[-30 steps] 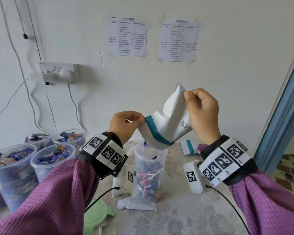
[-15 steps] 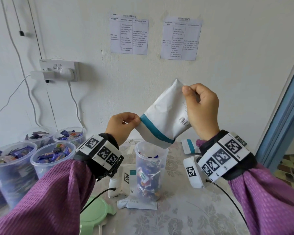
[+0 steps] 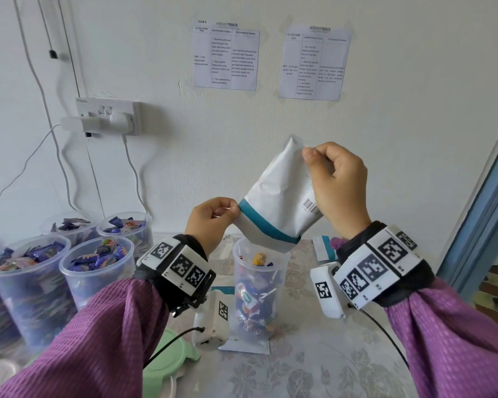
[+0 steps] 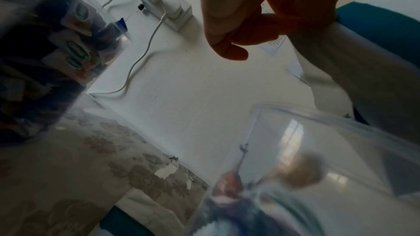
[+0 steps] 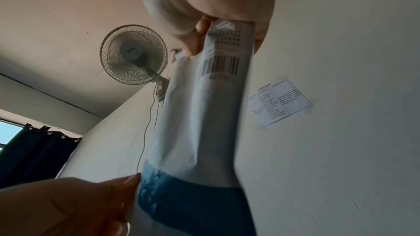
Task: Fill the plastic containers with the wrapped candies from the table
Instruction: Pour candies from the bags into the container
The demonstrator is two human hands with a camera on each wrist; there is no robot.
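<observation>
Head view shows, from the left, four tubs (image 3: 26, 271) already heaped with wrapped candies, then a tall container (image 3: 260, 285) at centre that looks filled to well over half, so I judge the work mostly done, with this one left to top up. Over its rim, mouth down, hangs a white bag (image 3: 279, 202). The left hand (image 3: 213, 219) pinches the bag's lower edge by the teal band, fingers curled, and the right hand (image 3: 338, 179) pinches its raised upper corner.
</observation>
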